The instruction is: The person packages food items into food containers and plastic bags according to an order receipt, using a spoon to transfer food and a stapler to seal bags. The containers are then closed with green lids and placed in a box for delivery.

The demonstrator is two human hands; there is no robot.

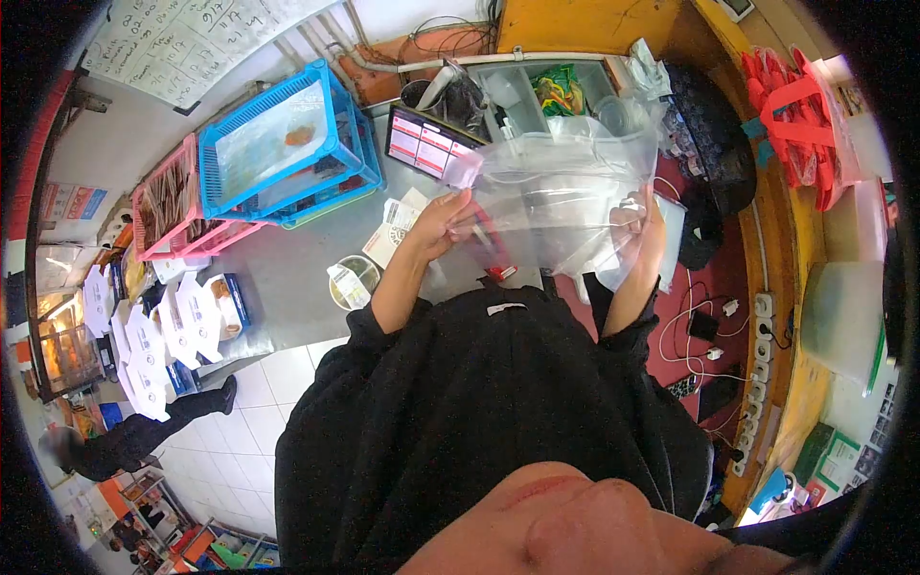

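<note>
A clear plastic bag [546, 196] is stretched between my two hands in front of my chest. My left hand [443, 222] pinches its left side, fingers closed on the film. On the other side, my right hand [632, 225] grips the bag too, its fingers partly seen through the plastic. Below and left of my left hand, a round lidded container [353, 282] with a label sits on the grey counter [287, 278]. Printed paper slips [395, 230] lie beside it. Behind the bag stands a tablet screen [428, 142].
Blue baskets [278, 153] and a pink basket [171, 203] stand at the back left. White boxes [153, 335] line the left end. Cables and a power strip [760, 359] run along the right. Red bags [795, 125] hang at upper right. Another person [144, 431] is at lower left.
</note>
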